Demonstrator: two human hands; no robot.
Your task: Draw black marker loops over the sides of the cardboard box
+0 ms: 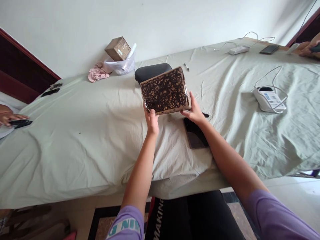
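A cardboard box (165,90), its broad face covered in dark looping scribbles, is held up above the cloth-covered table, slightly tilted. My left hand (151,119) grips its lower left corner, thumb on the scribbled face. On the lower right corner my right hand (193,110) is closed, fingers up along the side. Behind the box sits a black rounded case (151,71), partly hidden by it. Under my right forearm lies a dark tablet (195,133), and a black pen-like item (206,115) shows beside my right wrist.
A plastic basket (126,66) holds a small carton (118,48); a pink cloth (98,72) lies beside it. A marker (186,67) rests farther back. On the right are a white corded device (270,100), a power strip (238,50) and a phone (269,49). Other people's hands appear at both edges.
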